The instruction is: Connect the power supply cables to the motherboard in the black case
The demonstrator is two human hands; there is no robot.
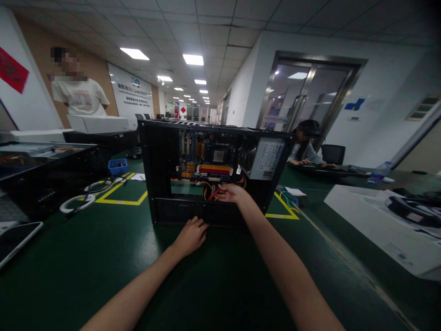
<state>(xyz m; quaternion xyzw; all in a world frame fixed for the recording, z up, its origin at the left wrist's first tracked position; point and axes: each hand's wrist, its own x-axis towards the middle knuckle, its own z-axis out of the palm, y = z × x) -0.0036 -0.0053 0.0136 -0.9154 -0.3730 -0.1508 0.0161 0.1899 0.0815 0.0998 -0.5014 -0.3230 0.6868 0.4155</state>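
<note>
An open black computer case (pixel 161 170) stands on the green table (pixel 220 276), its side off. Inside it I see a blue motherboard (pixel 206 156) and a grey power supply (pixel 267 158) at the right. A bundle of red, yellow and black cables (pixel 210 191) hangs at the case's bottom. My right hand (pixel 232 192) reaches into the case, and its fingers close on those cables. My left hand (pixel 191 235) rests on the table against the case's lower front edge, fingers curled, with nothing visible in it.
Another open case (pixel 41 170) lies at the left, with white cables (pixel 79 200) and a small blue bin (pixel 117 166) beside it. A white box (pixel 379 225) sits at the right. One person stands at the back left; another sits at the back right. Yellow tape (pixel 120 201) marks the table.
</note>
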